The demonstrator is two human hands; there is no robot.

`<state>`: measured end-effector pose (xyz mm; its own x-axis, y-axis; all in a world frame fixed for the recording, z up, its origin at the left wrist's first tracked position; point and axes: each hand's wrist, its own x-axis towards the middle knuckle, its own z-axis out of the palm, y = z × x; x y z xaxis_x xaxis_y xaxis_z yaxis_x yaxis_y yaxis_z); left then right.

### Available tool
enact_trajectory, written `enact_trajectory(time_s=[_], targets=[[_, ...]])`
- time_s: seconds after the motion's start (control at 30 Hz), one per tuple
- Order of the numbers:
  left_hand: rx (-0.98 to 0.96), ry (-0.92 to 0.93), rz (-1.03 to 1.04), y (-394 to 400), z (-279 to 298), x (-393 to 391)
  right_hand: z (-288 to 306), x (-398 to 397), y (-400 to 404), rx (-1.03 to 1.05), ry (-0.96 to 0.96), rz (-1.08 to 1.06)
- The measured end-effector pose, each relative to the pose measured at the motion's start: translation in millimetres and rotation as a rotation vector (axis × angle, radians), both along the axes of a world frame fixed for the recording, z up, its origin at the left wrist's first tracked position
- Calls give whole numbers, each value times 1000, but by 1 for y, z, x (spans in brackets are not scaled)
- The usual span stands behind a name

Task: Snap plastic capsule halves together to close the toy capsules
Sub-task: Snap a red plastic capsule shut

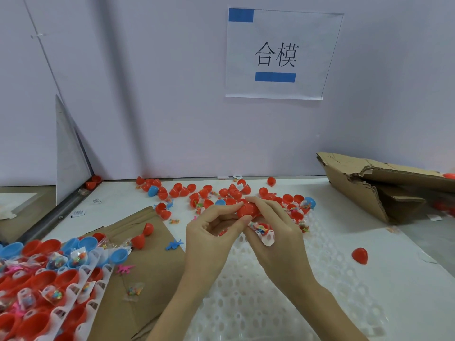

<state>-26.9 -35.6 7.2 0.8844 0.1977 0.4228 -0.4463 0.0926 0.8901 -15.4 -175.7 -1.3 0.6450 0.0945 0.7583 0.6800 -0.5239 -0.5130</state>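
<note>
1. Far left: white trays (81, 276) are lying in overlapping rows, holding red and blue open halves (49, 274), several with small bagged toys inside. A brown cardboard sheet (147, 267) is lying under and beside them, with a pink toy figure (125, 269) and a blue toy figure (174, 244) loose on it.
2. Left of centre: the left hand (209, 232) is reaching in, thumb and fingertips pinching the near side of the red capsule (247, 209).
3. Centre: the capsule is being held up between both hands, above the white perforated mat (246, 303) and just in front of the scattered halves (221, 193) along the wall. A seam line is showing across its shell; I cannot tell whether it is fully snapped.
4. Right of centre: the right hand (273, 227) is wrapping fingers over the capsule's far side, and its lower fingers are also gripping a white holder piece (267, 238) with a bagged toy.
5. Handling judgement: the shell looks light, thin, stiff and glossy, so probably slippery. Best hold seems to be on the two domed ends, squeezing straight along the axis; pressing at the seam could flex the rim and stop it seating.
6. Right: one closed red capsule (360, 255) is lying alone on the table (369, 217); torn cardboard box (381, 183) is sitting beyond it.
</note>
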Motion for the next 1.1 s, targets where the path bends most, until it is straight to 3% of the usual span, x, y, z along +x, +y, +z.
enact_trajectory(time_s=[0.17,0.5,0.6,0.77,0.97,1.1], targets=[[39,-1,-16,-2,1,0,1,0,-4,-19,-83,-135],[184,-90,21,0,0,1,3,-2,0,-6,-55,-93],[242,-145,73,0,-2,1,4,-4,2,50,45,-31],[251,-145,87,6,-2,3,7,-5,-1,234,263,265],[167,-45,-28,10,2,5,17,-6,-3,406,327,303],[265,-70,-4,9,0,3,18,-7,-3,526,405,338]])
